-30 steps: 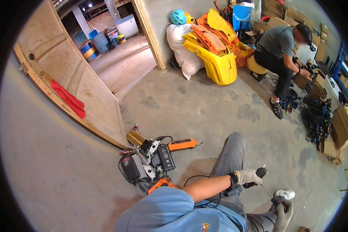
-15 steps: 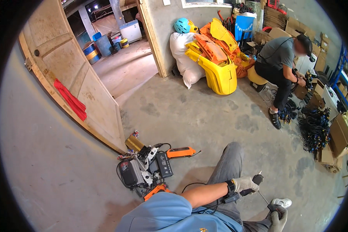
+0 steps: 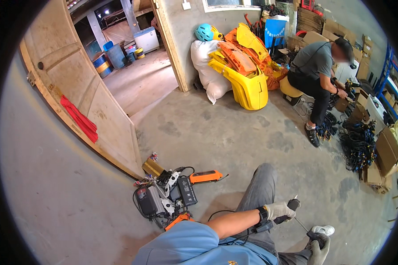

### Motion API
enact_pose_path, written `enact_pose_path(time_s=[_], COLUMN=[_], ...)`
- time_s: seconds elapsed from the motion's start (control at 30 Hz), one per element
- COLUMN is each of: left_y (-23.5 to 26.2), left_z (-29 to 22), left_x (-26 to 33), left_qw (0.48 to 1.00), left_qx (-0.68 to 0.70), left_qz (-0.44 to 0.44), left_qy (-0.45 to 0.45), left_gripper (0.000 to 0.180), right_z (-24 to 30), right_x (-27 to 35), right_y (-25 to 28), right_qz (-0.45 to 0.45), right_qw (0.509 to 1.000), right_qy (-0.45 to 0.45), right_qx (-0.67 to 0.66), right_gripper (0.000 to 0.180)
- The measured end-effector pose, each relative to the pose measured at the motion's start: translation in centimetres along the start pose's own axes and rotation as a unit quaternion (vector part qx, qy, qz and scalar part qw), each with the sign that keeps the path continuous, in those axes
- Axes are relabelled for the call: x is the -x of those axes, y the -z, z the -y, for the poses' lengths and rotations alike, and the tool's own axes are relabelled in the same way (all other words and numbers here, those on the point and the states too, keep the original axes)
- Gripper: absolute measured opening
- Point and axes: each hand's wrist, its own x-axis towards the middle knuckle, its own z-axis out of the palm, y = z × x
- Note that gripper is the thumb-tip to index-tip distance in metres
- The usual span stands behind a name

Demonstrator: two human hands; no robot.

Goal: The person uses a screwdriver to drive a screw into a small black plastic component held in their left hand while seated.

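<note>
My left hand (image 3: pixel 278 211), in a pale glove with a black watch above it, is closed round a dark part (image 3: pixel 292 205) with a light pointed tip. What kind of part it is cannot be made out. My gloved right hand (image 3: pixel 319 252) grips the black handle of a screwdriver (image 3: pixel 301 224). Its thin metal shaft slants up to the dark part in my left hand; where they meet is hidden. Below my left wrist, a black boxy piece (image 3: pixel 264 227) rests against my leg, with dark cable beside it.
Electrical parts and black boxes (image 3: pixel 151 202) lie on the floor at left, beside an orange-cased tool (image 3: pixel 205 176). An open door (image 3: pixel 82 84) stands behind them. Yellow plastic panels (image 3: pixel 247 93) are piled ahead. At right a seated co-worker (image 3: pixel 314 66) handles parts near bundled black cables (image 3: pixel 357 143).
The view has shifted slightly. My hands keep nearly the same pose, the left one on the dark part and the right one on the screwdriver.
</note>
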Motion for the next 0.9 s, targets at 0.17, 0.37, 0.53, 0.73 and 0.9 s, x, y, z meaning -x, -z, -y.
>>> enact_pose_path(time_s=[0.17,0.37,0.53,0.73,0.9], left_y=[0.8,1.0,0.5,0.4,-0.9], left_z=[1.6,1.5,1.2,1.5,0.9], left_x=[-1.3,-1.5,-0.9,-0.3,-0.4], left_qw=[0.999,0.998,0.999,0.999,0.998], left_qx=[0.009,-0.003,0.035,0.038,0.011], left_qz=[0.012,0.032,0.020,0.012,0.044], left_qy=[0.037,0.051,0.014,0.022,0.048], left_gripper=[0.044,0.064,0.051,0.044,0.031], right_z=[1.5,1.8,1.7,1.7,2.8], right_x=[0.5,0.7,0.5,1.4,2.4], right_y=[-0.8,-0.8,-0.9,-1.0,-1.5], right_qz=[0.010,0.009,0.020,0.008,-0.001], right_qw=[0.999,0.999,0.999,0.999,0.998], right_qy=[0.031,0.038,0.047,0.035,0.060], right_qx=[-0.003,0.002,0.003,0.007,-0.020], right_gripper=[0.030,0.030,0.029,0.028,0.031])
